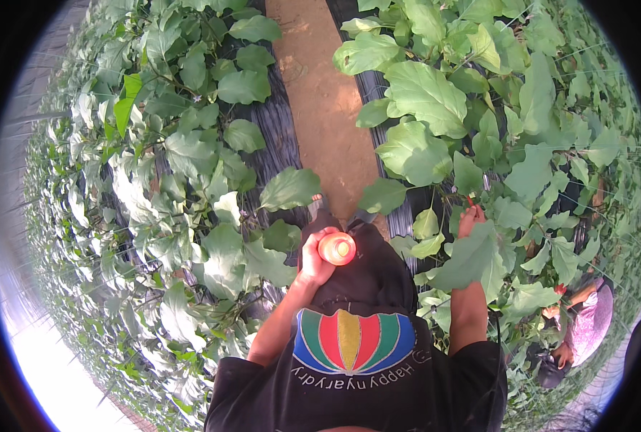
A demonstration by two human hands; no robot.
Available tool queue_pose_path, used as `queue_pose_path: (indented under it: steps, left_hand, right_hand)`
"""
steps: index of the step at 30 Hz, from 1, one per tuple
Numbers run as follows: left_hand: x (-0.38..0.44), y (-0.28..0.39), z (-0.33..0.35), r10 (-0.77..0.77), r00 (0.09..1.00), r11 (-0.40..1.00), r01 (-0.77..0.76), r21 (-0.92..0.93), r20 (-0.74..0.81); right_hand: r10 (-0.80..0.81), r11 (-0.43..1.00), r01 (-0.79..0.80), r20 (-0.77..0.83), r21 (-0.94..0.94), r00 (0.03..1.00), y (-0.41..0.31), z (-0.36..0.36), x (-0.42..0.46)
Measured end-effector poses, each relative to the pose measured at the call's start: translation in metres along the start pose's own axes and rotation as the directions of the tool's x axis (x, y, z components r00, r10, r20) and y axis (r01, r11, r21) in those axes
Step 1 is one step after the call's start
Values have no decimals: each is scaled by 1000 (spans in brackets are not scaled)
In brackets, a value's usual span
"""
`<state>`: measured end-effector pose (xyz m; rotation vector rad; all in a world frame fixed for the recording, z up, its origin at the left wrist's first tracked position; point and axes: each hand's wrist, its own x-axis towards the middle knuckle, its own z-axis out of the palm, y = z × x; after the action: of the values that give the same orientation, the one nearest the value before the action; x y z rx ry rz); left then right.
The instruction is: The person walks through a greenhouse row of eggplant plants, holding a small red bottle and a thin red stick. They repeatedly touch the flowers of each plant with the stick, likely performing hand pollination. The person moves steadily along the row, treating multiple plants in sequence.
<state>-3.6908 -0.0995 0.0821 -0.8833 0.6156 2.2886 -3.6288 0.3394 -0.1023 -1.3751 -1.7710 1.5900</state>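
Note:
Before my legs, my left hand [316,258] is closed around a red bottle [335,249] with a paler, yellowish round top that faces the camera. Among the leaves on the right side, my right hand [470,220] pinches a thin red object [470,201], too small to identify, at its fingertips. A broad leaf [474,256] hides my right wrist and part of the forearm. Small purple flowers [454,189] of the eggplant-like plants show close to that hand.
Dense leafy rows [191,156] flank a bare soil path [326,102]. Black plastic mulch [277,124] covers both beds, and thin green strings [574,54] cross the foliage. A co-worker in a pink top [590,329] bends among the plants at the lower right.

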Motion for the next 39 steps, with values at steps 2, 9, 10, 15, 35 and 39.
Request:
queue_pose_path:
  steps: [2,9,10,15,35,39]
  left_hand:
    - [-1,-2,-2,-5,1000,1000,5,-10,24]
    - [-1,13,-17,-33,999,999,34,-34,15]
    - [-2,16,-20,-21,1000,999,22,-49,22]
    - [4,31,-32,-7,1000,1000,7,2,21]
    - [66,167,11,-205,978,974,199,108,43]
    - [77,191,15,-230,973,961,223,162,25]
  right_hand:
    - [37,998,-36,22,-43,999,-8,8,-6]
    - [-155,917,185,111,-352,982,8,1,14]
    - [-196,916,211,79,-341,977,8,3,10]
    - [-66,973,67,10,-223,998,-1,29,-18]
    - [-154,773,-36,-242,-633,958,-47,102,-197]
    - [-103,838,-68,-279,-542,955,-51,129,-215]
